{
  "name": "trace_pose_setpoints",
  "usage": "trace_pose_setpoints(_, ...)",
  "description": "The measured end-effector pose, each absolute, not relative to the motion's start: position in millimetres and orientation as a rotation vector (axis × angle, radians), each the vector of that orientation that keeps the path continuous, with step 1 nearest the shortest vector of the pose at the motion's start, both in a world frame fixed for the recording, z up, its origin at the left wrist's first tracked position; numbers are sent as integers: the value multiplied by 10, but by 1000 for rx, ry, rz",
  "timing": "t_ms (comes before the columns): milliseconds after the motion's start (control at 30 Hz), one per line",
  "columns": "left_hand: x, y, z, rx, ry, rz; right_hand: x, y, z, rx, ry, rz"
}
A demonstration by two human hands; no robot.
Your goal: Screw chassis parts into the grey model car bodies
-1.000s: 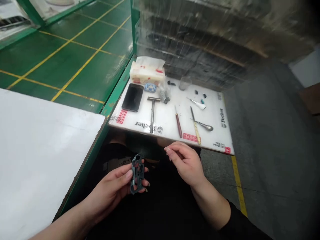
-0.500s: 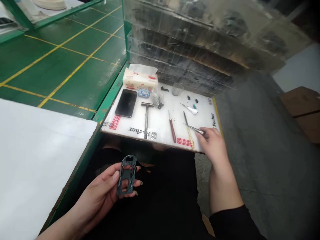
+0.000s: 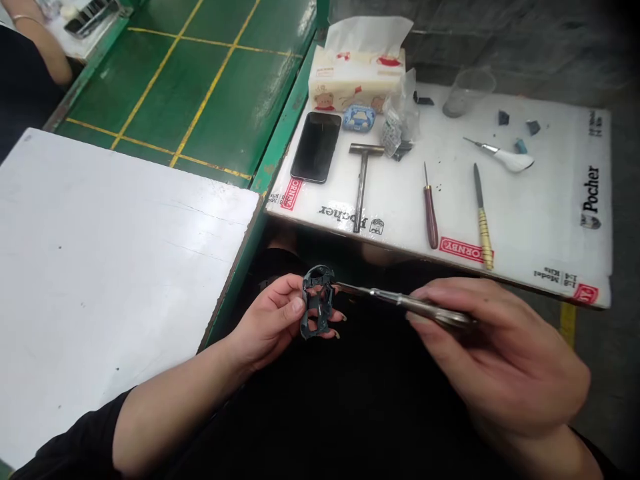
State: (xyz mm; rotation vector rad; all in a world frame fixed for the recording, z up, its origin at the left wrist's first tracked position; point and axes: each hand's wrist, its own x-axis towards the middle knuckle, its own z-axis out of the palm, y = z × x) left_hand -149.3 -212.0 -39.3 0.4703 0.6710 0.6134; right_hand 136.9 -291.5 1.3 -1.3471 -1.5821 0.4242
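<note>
My left hand (image 3: 273, 320) holds a dark grey model car body shell (image 3: 306, 325) between thumb and fingers, over my lap. The shell is open-framed, with window gaps showing through. In my right hand (image 3: 505, 347) is a slim silver pointed hand tool (image 3: 395, 298), its shaft aimed left. Its thin tip lies at or very near the shell's upper right edge; I cannot tell whether they touch. Beyond my hands on the white board lie a file with a yellow banded handle (image 3: 484, 233), a brown-handled awl (image 3: 431, 217) and a white-handled pointed tool (image 3: 510, 159).
The white printed board (image 3: 545, 220) also bears a T-shaped metal hammer (image 3: 361, 190), a phone (image 3: 316, 148), a tissue pack (image 3: 357, 73), a blue car-shaped part (image 3: 359, 118), a plastic bag (image 3: 400, 123) and a clear cup (image 3: 467, 93). Another person's arm (image 3: 45, 47) shows at upper left.
My right hand has brought the silver tool off the board and leftward to the shell. The view has shifted, and the shell is now turned slightly in my left hand.
</note>
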Motion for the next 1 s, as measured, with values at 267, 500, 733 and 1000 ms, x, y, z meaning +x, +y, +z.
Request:
trace_pose_setpoints(267, -1518, -2165, -432, 542, 646, 690, 1064, -2821, 66, -1307, -1752, 366)
trace_pose_setpoints(500, -1535, -2180, -468, 561, 592, 711, 1057, -2852, 71, -1320, -1851, 310)
trace_pose_setpoints(733, -1532, -2184, -469, 559, 592, 713, 1024, -2868, 41, -1324, -1835, 317)
trace_pose_setpoints(1000, -1534, -2201, -479, 586, 658, 716, 966, -2884, 17, -1293, -1848, 314)
